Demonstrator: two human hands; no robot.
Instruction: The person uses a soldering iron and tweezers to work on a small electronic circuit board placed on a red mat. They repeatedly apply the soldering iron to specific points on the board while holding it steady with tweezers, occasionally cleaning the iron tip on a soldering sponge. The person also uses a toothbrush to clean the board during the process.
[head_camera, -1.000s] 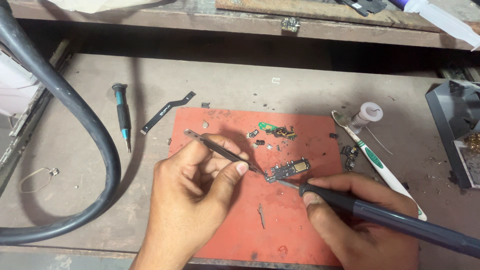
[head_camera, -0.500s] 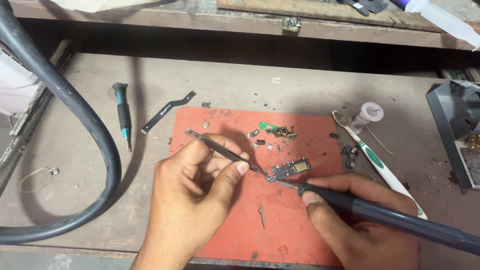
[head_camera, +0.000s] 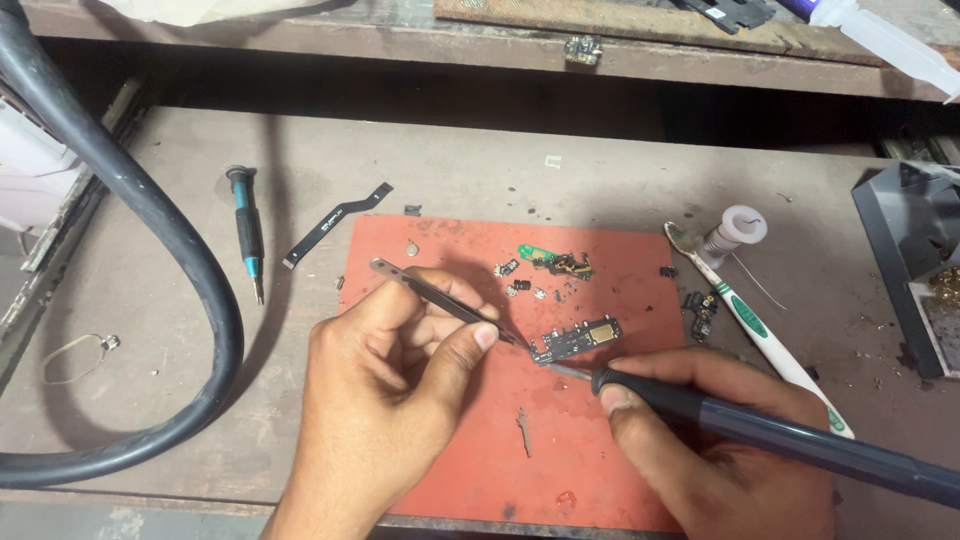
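The rough, scuffed brown wooden bench (head_camera: 600, 170) carries a matt red rubbery mat (head_camera: 590, 460); thin dull-metal tweezers (head_camera: 430, 292), a matt dark plastic-handled soldering iron (head_camera: 780, 435), and a glossy black rubber hose (head_camera: 150, 220).

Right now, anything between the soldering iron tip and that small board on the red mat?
Nothing visible. The soldering iron tip reaches the small circuit board edge directly; tweezers in the left hand meet it from the other side.

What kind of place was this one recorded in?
Probably a small electronics repair bench: a soldering iron and tweezers meet at a tiny circuit board on a red mat, with loose parts nearby.
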